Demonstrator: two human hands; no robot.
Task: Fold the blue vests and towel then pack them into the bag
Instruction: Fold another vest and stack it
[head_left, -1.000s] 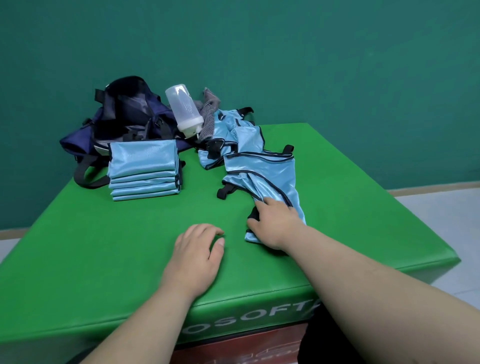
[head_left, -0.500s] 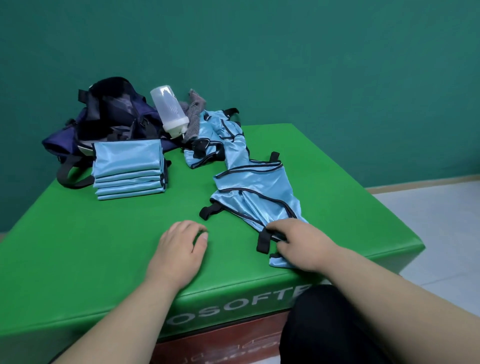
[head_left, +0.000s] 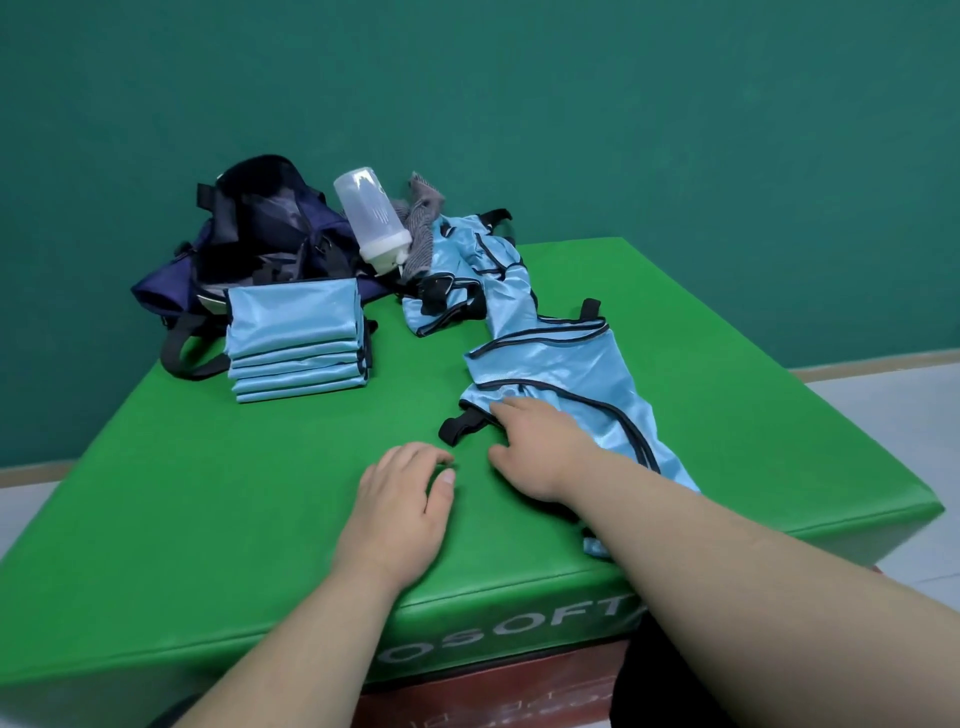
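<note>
While the left hand rests palm-down on the green tabletop, its grip loose, fingers lightly bent and holding nothing, the right hand lies just beside it at three o'clock. The right hand's grip is spread, with the fingers pressed flat on the near-left corner of an unfolded blue vest and the thumb apart on the bare green. A black strap sticks out from that corner towards nine o'clock. The vest stretches from the tabletop's near edge at five o'clock up to a crumpled blue heap at one o'clock. A grey towel lies bunched against a tilted clear bottle at twelve. The stack of folded vests sits at eleven o'clock, touching the open navy bag behind it.
</note>
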